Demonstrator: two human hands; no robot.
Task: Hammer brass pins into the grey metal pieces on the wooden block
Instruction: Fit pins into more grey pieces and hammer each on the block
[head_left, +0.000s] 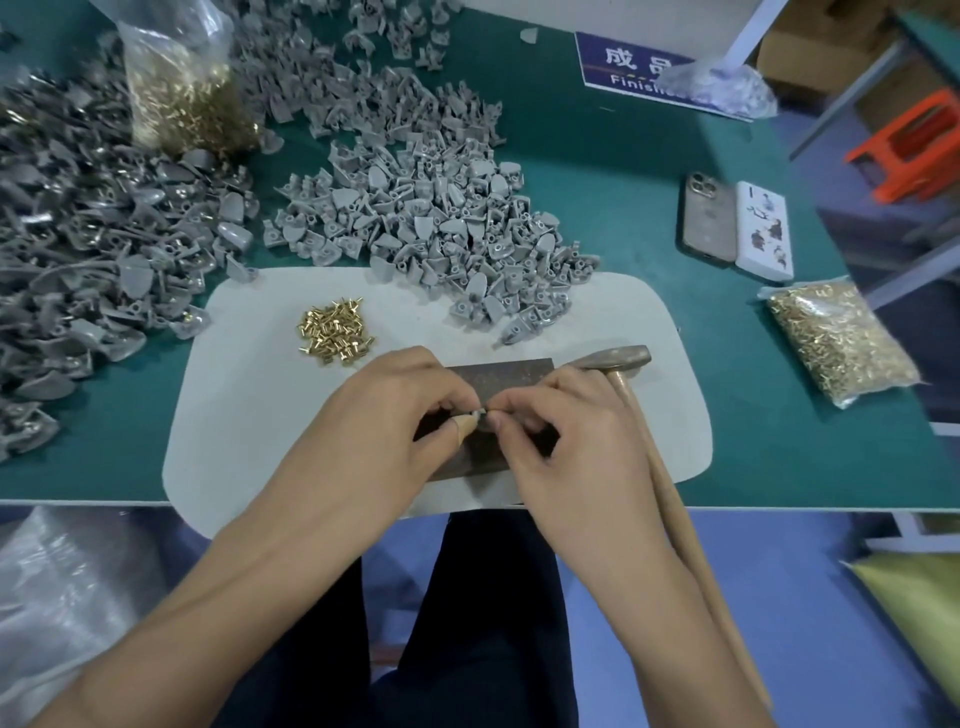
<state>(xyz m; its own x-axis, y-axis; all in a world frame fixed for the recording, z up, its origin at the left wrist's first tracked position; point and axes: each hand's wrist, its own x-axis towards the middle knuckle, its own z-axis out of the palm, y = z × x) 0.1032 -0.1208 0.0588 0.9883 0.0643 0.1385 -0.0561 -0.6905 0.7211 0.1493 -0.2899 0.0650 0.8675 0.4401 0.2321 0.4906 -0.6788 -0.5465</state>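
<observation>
Both hands meet over the block (498, 371): the left hand (384, 415) pinches a small grey piece (477, 414) at its fingertips, and the right hand (550, 421) has finger and thumb closed against it, seemingly seating a pin, too small to confirm. Best to set the pin straight before reaching for the hammer (618, 358) just right of the block. Spare pins (335, 332) lie near on the mat (249, 389).
</observation>
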